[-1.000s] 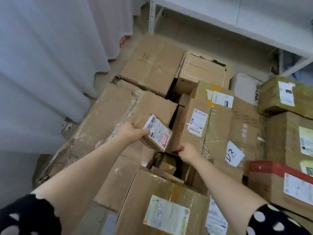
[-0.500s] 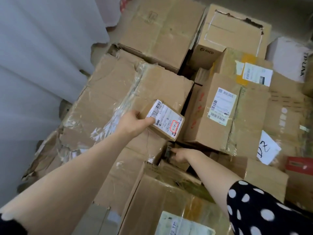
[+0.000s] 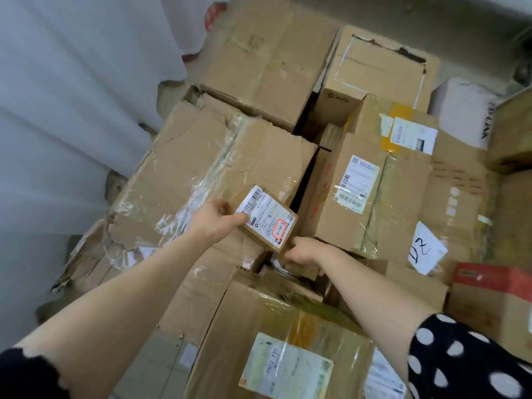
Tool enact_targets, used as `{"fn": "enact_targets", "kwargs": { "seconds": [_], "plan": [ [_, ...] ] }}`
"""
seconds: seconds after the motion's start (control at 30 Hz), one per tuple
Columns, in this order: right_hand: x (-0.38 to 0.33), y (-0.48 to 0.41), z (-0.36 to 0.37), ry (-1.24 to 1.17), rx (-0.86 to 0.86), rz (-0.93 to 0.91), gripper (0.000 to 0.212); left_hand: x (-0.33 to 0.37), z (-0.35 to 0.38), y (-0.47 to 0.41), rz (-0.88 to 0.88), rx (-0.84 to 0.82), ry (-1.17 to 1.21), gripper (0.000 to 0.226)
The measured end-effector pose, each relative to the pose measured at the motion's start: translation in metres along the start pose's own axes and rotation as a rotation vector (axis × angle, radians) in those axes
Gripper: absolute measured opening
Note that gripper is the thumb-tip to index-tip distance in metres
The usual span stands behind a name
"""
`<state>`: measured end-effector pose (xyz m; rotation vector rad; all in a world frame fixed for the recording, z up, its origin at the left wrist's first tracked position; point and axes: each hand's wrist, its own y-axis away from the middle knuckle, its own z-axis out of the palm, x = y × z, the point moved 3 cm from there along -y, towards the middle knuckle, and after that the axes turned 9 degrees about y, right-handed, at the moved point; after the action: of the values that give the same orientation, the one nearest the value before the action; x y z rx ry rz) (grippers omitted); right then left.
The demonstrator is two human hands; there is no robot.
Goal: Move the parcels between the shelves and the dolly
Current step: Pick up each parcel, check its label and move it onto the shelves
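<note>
Landmark: crushed brown cardboard carton wrapped in loose clear tape (image 3: pixel 198 168); every place below is given from it.
Nearest: brown taped carton with a pale green-white label (image 3: pixel 288 367), just nearer than its near-right corner.
Right hand (image 3: pixel 302 251): off its near-right corner, touching the parcel's near corner, fingers curled downward out of sight. Cannot tell whether gripping the parcel or something beneath.
Left hand (image 3: pixel 213 223): over its near-right part, pinching the parcel's left edge, thumb on the label.
Parcel: small flat brown cardboard parcel with a white barcode label and a red-outlined handwritten mark (image 3: pixel 267 218), tilted over its near-right corner, jutting above the dark gap on its right. Unclear whether resting or lifted.
Step in hand: probably picking this parcel off the stack.
Doing it well: support the underside with both hands, lift straight up clear of the loose tape, keep the label upward for reading, avoid dropping it into the gap.
Across the gap: upright brown carton with a white shipping label (image 3: pixel 357 191), to its right.
Farthest: brown box with a torn-open top (image 3: pixel 380 67), beyond its far-right corner.
</note>
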<state>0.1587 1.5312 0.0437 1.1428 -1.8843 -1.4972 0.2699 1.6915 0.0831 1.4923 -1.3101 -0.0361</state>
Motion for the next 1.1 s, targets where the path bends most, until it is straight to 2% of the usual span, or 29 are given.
{"fn": "enact_targets", "kwargs": {
  "seconds": [0.07, 0.13, 0.23, 0.4, 0.43, 0.5, 0.53, 0.57, 0.67, 0.73, 0.8, 0.83, 0.9, 0.93, 1.03, 1.1],
  "plan": [
    [0.007, 0.033, -0.013, -0.093, 0.044, 0.062, 0.047, 0.004, -0.003, 0.011, -0.032, 0.004, 0.044, 0.028],
    [0.018, 0.059, -0.024, -0.143, 0.073, 0.08, 0.032, 0.012, -0.004, 0.024, -0.06, 0.007, 0.093, 0.019],
    [0.041, 0.096, -0.044, -0.231, 0.153, 0.101, 0.029, 0.022, 0.0, 0.037, -0.093, 0.0, 0.15, 0.05],
    [0.103, 0.116, -0.069, -0.637, 0.484, 0.097, 0.018, 0.043, 0.016, 0.044, -0.105, 0.006, 0.141, 0.032],
    [0.112, 0.113, -0.069, -0.648, 0.531, 0.087, 0.016, 0.045, 0.021, 0.042, -0.106, 0.004, 0.134, 0.03],
    [0.127, 0.099, -0.06, -0.444, 0.548, 0.136, 0.064, 0.047, 0.034, 0.036, -0.104, -0.007, 0.119, 0.029],
    [0.131, 0.09, -0.053, -0.332, 0.539, 0.173, 0.079, 0.047, 0.041, 0.033, -0.102, -0.011, 0.117, 0.028],
    [0.133, 0.081, -0.047, -0.248, 0.549, 0.187, 0.086, 0.046, 0.047, 0.03, -0.101, -0.011, 0.119, 0.027],
    [0.134, 0.055, -0.036, -0.167, 0.57, 0.197, 0.086, 0.043, 0.063, 0.025, -0.088, -0.026, 0.093, 0.014],
    [0.129, 0.052, -0.035, -0.029, 0.64, 0.187, 0.08, 0.04, 0.066, 0.022, -0.098, -0.036, 0.077, 0.011],
    [0.115, 0.058, -0.035, 0.072, 0.793, 0.059, 0.06, 0.035, 0.064, 0.019, -0.129, -0.053, 0.102, 0.014],
    [0.105, 0.065, -0.034, 0.033, 0.84, 0.0, 0.048, 0.033, 0.063, 0.018, -0.147, -0.065, 0.133, 0.017],
    [0.086, 0.071, -0.028, -0.121, 0.777, 0.001, 0.035, 0.029, 0.06, 0.018, -0.2, -0.092, 0.209, 0.028],
    [0.079, 0.07, -0.022, -0.214, 0.667, 0.038, 0.035, 0.027, 0.059, 0.018, -0.225, -0.112, 0.233, 0.031],
    [0.066, 0.058, -0.002, -0.697, 0.365, 0.081, 0.039, 0.025, 0.059, 0.021, -0.263, -0.19, 0.209, 0.028],
    [0.064, 0.052, 0.006, -0.907, 0.28, 0.124, 0.033, 0.023, 0.062, 0.02, -0.28, -0.208, 0.155, 0.023]
  ]
}}
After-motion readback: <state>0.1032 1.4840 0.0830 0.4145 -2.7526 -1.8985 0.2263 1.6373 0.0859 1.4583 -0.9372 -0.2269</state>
